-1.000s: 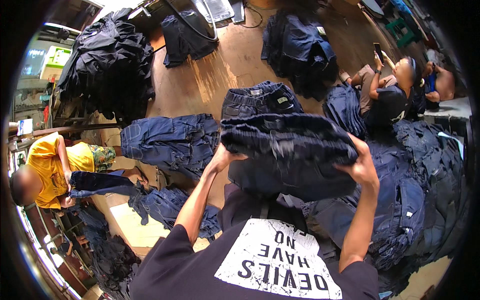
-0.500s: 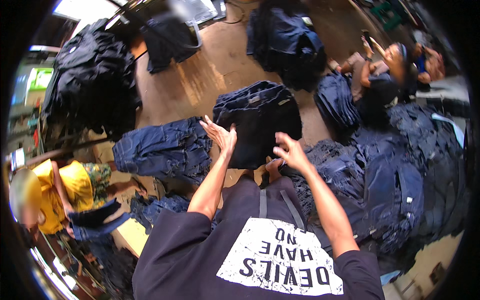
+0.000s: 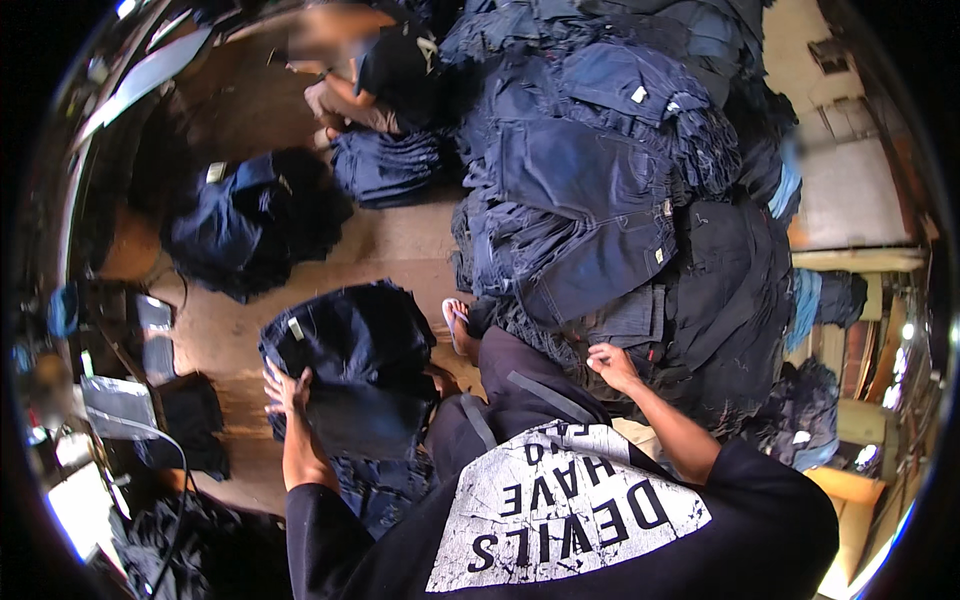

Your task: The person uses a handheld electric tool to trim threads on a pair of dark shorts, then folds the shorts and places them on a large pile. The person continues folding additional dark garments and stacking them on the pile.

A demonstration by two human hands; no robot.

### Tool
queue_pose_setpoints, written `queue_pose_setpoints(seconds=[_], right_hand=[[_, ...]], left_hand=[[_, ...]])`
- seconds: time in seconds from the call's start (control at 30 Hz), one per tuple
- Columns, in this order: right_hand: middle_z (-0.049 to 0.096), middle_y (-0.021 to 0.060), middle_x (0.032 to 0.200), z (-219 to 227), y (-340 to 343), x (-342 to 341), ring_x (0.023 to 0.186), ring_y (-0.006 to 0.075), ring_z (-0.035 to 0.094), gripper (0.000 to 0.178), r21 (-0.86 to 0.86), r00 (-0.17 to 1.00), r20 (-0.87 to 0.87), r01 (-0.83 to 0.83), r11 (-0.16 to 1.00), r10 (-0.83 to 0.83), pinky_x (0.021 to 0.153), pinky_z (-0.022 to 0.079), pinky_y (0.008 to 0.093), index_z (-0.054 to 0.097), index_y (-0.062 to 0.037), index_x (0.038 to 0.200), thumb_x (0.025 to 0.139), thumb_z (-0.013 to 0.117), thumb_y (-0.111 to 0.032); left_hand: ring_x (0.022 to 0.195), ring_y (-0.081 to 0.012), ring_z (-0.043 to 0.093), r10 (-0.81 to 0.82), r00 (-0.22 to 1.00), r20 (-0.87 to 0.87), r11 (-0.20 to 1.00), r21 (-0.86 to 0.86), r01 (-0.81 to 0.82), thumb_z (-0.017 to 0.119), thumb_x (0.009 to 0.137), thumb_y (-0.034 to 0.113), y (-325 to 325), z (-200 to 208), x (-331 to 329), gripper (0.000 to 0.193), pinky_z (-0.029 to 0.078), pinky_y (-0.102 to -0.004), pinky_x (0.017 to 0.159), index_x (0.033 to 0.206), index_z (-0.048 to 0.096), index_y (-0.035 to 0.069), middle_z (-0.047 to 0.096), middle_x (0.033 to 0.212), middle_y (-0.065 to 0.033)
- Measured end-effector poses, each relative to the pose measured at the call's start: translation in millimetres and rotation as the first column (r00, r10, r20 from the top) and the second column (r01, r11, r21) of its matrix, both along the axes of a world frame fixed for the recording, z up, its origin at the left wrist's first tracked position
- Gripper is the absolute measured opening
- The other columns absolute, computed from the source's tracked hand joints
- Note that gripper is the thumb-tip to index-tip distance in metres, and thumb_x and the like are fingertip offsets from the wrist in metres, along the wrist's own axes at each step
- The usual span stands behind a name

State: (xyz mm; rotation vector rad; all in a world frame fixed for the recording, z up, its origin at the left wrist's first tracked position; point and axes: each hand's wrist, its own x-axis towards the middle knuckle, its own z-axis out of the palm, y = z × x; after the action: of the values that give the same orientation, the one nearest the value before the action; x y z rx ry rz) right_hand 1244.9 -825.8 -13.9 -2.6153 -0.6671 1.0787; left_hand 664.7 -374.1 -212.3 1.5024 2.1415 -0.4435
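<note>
My left hand [image 3: 287, 389] lies with fingers spread against the left side of a stack of dark blue jeans [image 3: 365, 325]. A pale label [image 3: 296, 328] shows near the stack's far left corner. To the right, my right hand [image 3: 614, 367] is by the near edge of a large heap of jeans [image 3: 590, 190]. Its fingers are loosely bent and slightly apart, with nothing visible in them. Closest to that hand are black jeans [image 3: 625, 325] with a small red tag. Whether the fingertips touch the cloth, I cannot tell.
Another jeans pile [image 3: 255, 220] stands at the far left. Beyond it a person [image 3: 400, 75] in dark clothing sits beside folded jeans [image 3: 385, 165]. More denim [image 3: 375, 490] lies below the near stack, and black cloth [image 3: 190, 545] fills the lower left.
My view has turned right, toward the large heap. My left hand has come down onto the stack's side; my right hand has moved from above the stack to the heap.
</note>
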Motion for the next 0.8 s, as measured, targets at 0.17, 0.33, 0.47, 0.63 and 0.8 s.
queue_pose_setpoints(seconds=[0.17, 0.33, 0.47, 0.63, 0.8], right_hand=[[0.080, 0.0058, 0.109, -18, 12, 22, 0.100, 0.0141, 0.074, 0.024, 0.577, 0.928, -0.070, 0.337, 0.744, -0.366, 0.087, 0.060, 0.0321, 0.078, -0.0025, 0.116, 0.095, 0.081, -0.013], [0.052, 0.0205, 0.156, -33, 44, 164, 0.142, 0.0293, 0.051, 0.093, 0.666, 0.549, -0.084, 0.652, 0.363, -0.832, 0.118, 0.042, 0.0420, 0.049, 0.0068, 0.152, 0.084, 0.093, -0.038], [0.048, 0.0209, 0.159, -47, 62, 251, 0.143, 0.0298, 0.049, 0.115, 0.454, 0.398, -0.481, 0.876, 0.166, -0.781, 0.120, 0.038, 0.0397, 0.033, 0.0107, 0.160, 0.076, 0.098, -0.034], [0.064, 0.0213, 0.140, -15, 88, 232, 0.129, 0.0371, 0.061, 0.071, 0.816, 0.453, 0.256, 0.372, 0.442, -0.854, 0.112, 0.047, 0.0425, 0.056, 0.0056, 0.134, 0.079, 0.093, -0.019], [0.064, 0.0264, 0.138, 80, 144, 165, 0.119, 0.0466, 0.069, 0.035, 0.820, 0.638, 0.470, -0.059, 0.570, -0.610, 0.100, 0.057, 0.0488, 0.060, -0.0025, 0.107, 0.077, 0.078, 0.001]], left_hand=[[0.165, -0.0447, 0.009, -0.053, 0.992, -0.117, 0.989, 0.133, 0.069, 0.086, 0.078, 0.063, -25, 28, 18, 0.132, 0.009, -0.0814, 0.121, 0.174, 0.000, 0.035, 0.004, 0.182, -0.0125], [0.164, -0.0490, 0.008, -0.155, 0.976, -0.151, 0.902, 0.381, 0.202, 0.085, 0.077, 0.068, -73, 82, 63, 0.136, 0.011, -0.0792, 0.122, 0.175, 0.000, 0.026, -0.002, 0.178, -0.0280], [0.160, -0.0528, 0.018, -0.339, 0.938, 0.067, 0.863, 0.420, 0.282, 0.086, 0.081, 0.059, -110, 102, 120, 0.130, 0.019, -0.0763, 0.122, 0.175, 0.004, 0.022, 0.013, 0.175, -0.0332], [0.159, -0.0534, 0.017, -0.499, 0.791, 0.354, 0.867, 0.208, 0.453, 0.090, 0.080, 0.038, -127, 126, 231, 0.120, 0.018, -0.0624, 0.129, 0.173, 0.016, 0.017, 0.012, 0.174, -0.0346], [0.160, -0.0473, 0.020, -0.657, 0.536, 0.530, 0.748, 0.367, 0.553, 0.082, 0.091, 0.031, -98, 185, 402, 0.099, 0.021, -0.0581, 0.130, 0.170, 0.026, 0.011, 0.019, 0.174, -0.0299]])
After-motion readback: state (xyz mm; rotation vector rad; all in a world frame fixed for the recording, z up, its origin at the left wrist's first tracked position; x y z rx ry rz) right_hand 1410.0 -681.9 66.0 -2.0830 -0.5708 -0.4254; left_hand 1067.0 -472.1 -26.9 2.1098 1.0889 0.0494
